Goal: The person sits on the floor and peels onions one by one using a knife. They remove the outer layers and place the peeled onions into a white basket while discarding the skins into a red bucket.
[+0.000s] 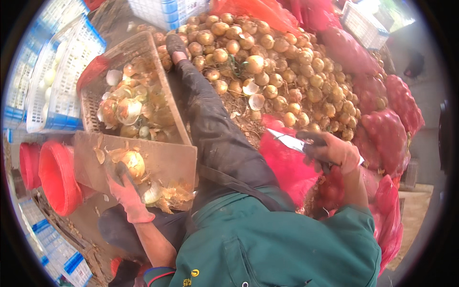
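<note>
My left hand [128,196], in an orange glove with dark fingers, grips an onion [133,164] from its near left side. That onion rests on a flat board [175,159] laid across the near end of a crate. Close to the wrist, a partly peeled onion [152,192] and loose dry skins [175,197] lie on the same board. My right hand [331,150], gloved likewise, holds a knife [288,140] with its blade pointing forward and left. Beneath the blade spreads a red mesh bag [279,165].
A large pile of unpeeled onions [279,64] lies ahead. Onion peelings [125,104] sit in the dirty crate [163,71]. White and blue crates [68,82] and a red bucket-like container [59,179] stand left. Filled red mesh sacks [385,132] line the right.
</note>
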Available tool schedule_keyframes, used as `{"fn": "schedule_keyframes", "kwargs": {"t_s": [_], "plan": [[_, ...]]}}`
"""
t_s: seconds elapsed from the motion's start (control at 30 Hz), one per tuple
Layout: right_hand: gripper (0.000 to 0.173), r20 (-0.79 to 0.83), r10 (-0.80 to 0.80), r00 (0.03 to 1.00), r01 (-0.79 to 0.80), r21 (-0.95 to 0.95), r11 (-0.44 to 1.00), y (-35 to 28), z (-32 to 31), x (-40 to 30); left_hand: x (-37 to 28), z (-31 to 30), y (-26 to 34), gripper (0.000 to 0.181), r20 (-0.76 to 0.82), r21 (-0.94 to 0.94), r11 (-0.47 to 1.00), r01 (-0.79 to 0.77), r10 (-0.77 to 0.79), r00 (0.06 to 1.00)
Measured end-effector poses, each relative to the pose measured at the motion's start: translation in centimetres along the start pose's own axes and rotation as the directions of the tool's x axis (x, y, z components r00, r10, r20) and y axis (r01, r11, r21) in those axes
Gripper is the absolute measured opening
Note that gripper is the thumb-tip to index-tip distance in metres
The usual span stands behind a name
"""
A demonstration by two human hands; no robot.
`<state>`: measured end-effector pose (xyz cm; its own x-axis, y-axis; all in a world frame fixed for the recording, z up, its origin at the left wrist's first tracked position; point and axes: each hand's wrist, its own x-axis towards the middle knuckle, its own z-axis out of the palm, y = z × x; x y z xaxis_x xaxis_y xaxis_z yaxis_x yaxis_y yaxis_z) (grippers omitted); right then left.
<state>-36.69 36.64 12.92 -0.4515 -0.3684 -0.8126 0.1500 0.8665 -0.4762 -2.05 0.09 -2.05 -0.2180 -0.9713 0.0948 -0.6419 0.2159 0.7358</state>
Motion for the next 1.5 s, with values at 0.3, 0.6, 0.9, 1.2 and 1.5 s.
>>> {"fn": "schedule_keyframes", "kwargs": {"t_s": [0.3,0.6,0.9,1.2,1.5], "plan": [[0.049,-0.138,-0.057,0.989,-0.011,-0.448,0.894,-0.6,0.8,0.1,-0.1,0.6,0.3,0.05,0.087,-0.116,0.992,0.055,-0.045,0.995],[0.035,-0.189,-0.394,0.9,0.193,-0.637,0.746,-3.2,-2.2,-1.6,0.0,0.9,0.9,0.049,0.109,-0.171,0.982,0.077,-0.059,0.992],[0.037,-0.341,-0.162,0.926,0.142,-0.083,0.986,2.7,3.5,12.4,-0.5,-0.3,-0.2,0.06,-0.084,0.136,0.989,-0.059,0.071,0.994],[0.016,0.096,0.419,0.903,0.121,-0.992,-0.032,33.5,2.5,3.5,-0.6,-1.9,2.3,0.063,-0.106,0.224,0.961,-0.161,0.188,0.976],[0.02,-0.413,0.103,0.905,-0.191,-0.176,0.966,15.4,-3.4,6.7,-0.9,-1.2,3.5,0.071,0.259,0.418,0.814,-0.404,0.32,0.911]]}}
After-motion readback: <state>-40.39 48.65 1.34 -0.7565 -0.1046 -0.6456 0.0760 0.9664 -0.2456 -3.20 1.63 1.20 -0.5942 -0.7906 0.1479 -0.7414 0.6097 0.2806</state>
